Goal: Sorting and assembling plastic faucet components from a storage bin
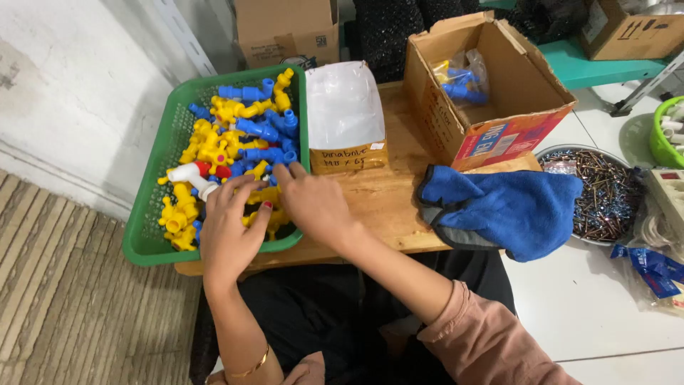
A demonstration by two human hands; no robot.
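The person's left hand (226, 232) lies nearest, inside the green basket (146, 239) at its near edge, fingers bent down on the yellow plastic fittings (182, 214); I cannot tell if its grip closes on one. The right hand (313, 203) is just beside it, fingertips on yellow pieces, and its grip is hidden too. Blue fittings (263, 132) fill the far part of the basket. On the wooden surface (388, 203) lies a blue cloth (509, 207), near an open cardboard box (499, 107).
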